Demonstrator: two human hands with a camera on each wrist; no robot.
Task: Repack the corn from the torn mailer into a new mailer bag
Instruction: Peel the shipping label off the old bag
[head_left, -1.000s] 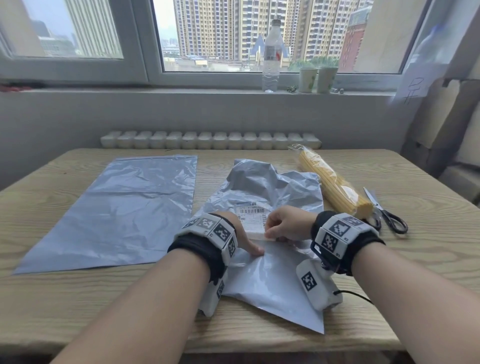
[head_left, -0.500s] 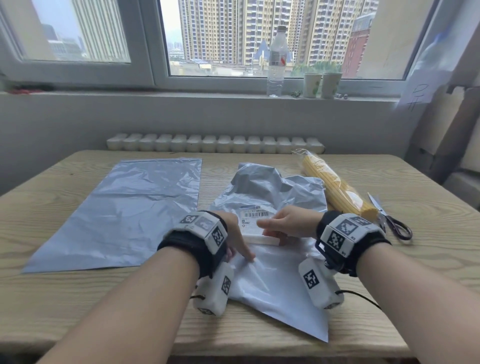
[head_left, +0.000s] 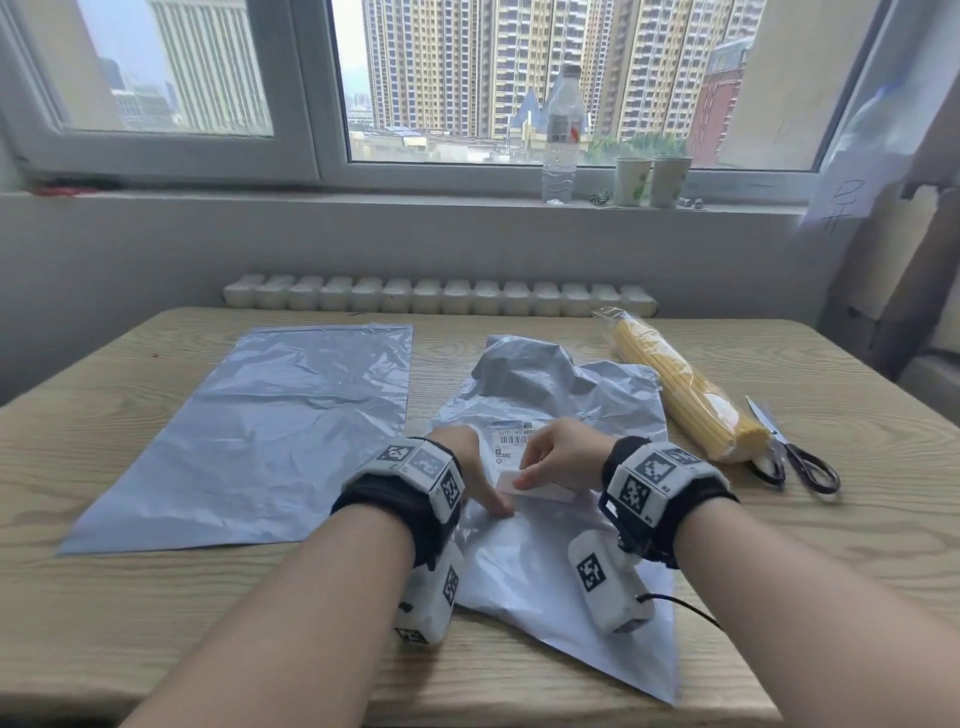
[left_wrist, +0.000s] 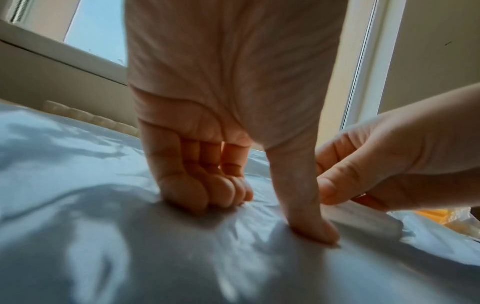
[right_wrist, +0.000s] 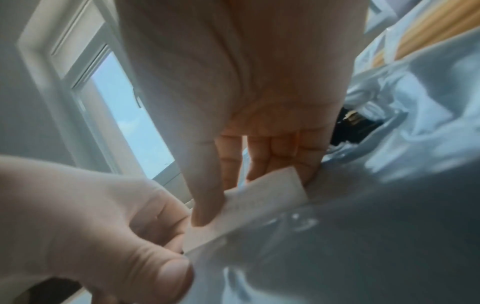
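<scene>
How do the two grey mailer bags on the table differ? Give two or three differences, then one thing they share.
The left mailer lies flat; the middle mailer is crumpled. The middle mailer carries a shipping label; the left mailer shows none. Both hands work on the middle mailer; the left mailer lies untouched. Both are grey plastic.

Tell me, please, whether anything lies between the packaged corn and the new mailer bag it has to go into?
Yes. The crumpled torn mailer lies on the table between the corn and the flat new mailer bag, and both hands are busy over it, peeling its shipping label.
</scene>
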